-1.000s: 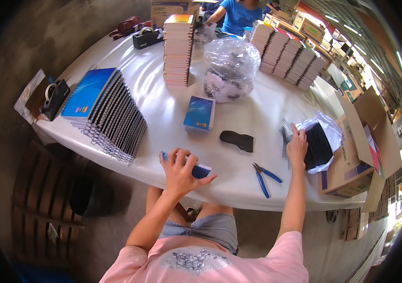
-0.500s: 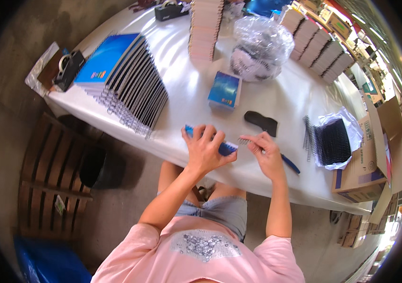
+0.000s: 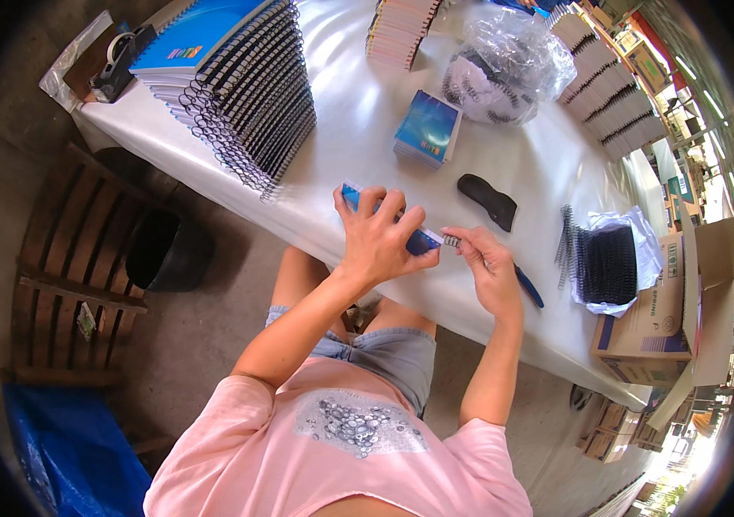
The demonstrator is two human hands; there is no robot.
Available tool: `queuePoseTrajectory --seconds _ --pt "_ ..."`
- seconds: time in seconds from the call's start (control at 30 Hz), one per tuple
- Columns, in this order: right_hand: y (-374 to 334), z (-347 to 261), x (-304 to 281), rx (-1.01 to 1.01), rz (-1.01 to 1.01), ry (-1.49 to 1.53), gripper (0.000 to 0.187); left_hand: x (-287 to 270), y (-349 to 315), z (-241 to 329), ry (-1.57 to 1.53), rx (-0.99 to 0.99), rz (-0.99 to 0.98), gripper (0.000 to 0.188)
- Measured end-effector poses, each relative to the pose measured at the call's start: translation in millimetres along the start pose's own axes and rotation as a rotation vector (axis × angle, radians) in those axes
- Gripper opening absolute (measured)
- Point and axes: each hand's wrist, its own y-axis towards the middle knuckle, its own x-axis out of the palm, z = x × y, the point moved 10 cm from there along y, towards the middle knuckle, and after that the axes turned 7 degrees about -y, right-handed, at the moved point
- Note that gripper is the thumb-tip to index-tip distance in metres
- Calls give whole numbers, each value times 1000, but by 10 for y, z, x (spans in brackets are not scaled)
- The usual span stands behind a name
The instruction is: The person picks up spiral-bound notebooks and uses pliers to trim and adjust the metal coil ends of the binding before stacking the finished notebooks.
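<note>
Near the table's front edge, my left hand [image 3: 380, 239] is wrapped over a small blue-covered notebook [image 3: 423, 242], fingers across its top and thumb along the near side. Much of the notebook is hidden by the hand. A short dark wire spiral coil [image 3: 450, 240] is pinched between the thumb and fingers of my right hand [image 3: 489, 265]; its end meets the notebook's right end. Beyond my hands sits a small stack of blue-covered notebooks [image 3: 427, 129]. A black curved object [image 3: 488, 202] lies nearby, and a blue-handled tool [image 3: 529, 288] is beside my right hand.
Spiral-bound notebooks [image 3: 242, 99] form a tall stack at left, by a tape dispenser [image 3: 123, 62]. Black coils [image 3: 608, 265] lie on white wrapping beside a cardboard box [image 3: 647, 314] at right. Farther back are a clear plastic bag [image 3: 513, 65] and more book stacks [image 3: 604, 90].
My view has shifted, so the table's things sit differently in the picture. My right hand has brought the coil closer, up against the notebook's end; my left hand keeps its hold.
</note>
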Motion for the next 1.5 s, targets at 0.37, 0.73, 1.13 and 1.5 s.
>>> queuePoseTrajectory --seconds 0.37,0.73,1.13,1.5 --pt "-11 0 115 -41 -163 -138 22 10 28 -3 -9 7 -40 41" --pt "-27 -9 62 131 -64 97 21 9 38 -27 57 -21 -231 55" --pt "141 88 143 97 -396 227 30 -14 84 -48 -49 29 -263 37" --pt "14 -271 -139 -134 171 -136 26 -47 77 -43 -49 33 -151 43"
